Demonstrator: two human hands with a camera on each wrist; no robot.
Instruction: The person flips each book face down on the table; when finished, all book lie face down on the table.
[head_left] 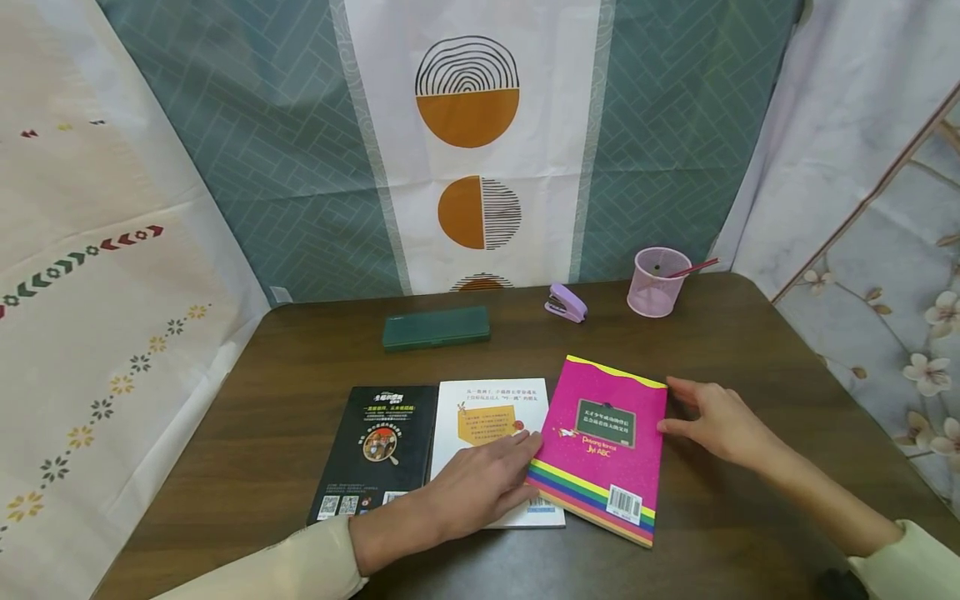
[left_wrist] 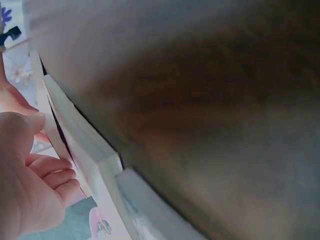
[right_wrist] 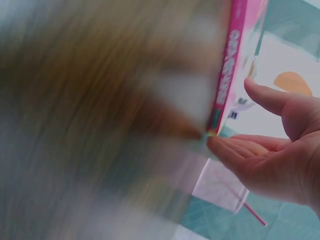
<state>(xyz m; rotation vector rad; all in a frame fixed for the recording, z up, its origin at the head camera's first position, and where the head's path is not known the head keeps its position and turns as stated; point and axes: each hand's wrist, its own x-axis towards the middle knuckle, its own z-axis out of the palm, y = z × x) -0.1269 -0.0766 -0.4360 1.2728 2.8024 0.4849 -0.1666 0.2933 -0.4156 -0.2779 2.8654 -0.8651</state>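
Note:
A pink book (head_left: 551,454) with a rainbow-striped lower cover lies slightly turned, its left side over the right edge of a white book (head_left: 487,393). My left hand (head_left: 480,479) reaches across the white book and touches the pink book's left edge with its fingertips. In the left wrist view, the left hand's (left_wrist: 30,175) thumb lies by a book's page edge. My right hand (head_left: 716,417) touches the pink book's right side, thumb below the forefinger. The right wrist view shows the right hand's (right_wrist: 272,150) fingers extended at the pink spine (right_wrist: 230,70), thumb raised apart.
Left of the white book lies a black book (head_left: 345,450). Behind them sit a green flat case (head_left: 437,327), a purple stapler (head_left: 566,303) and a pink mesh pen cup (head_left: 654,292) holding a red pencil (head_left: 697,267). Curtains hang around the wooden table (head_left: 300,350).

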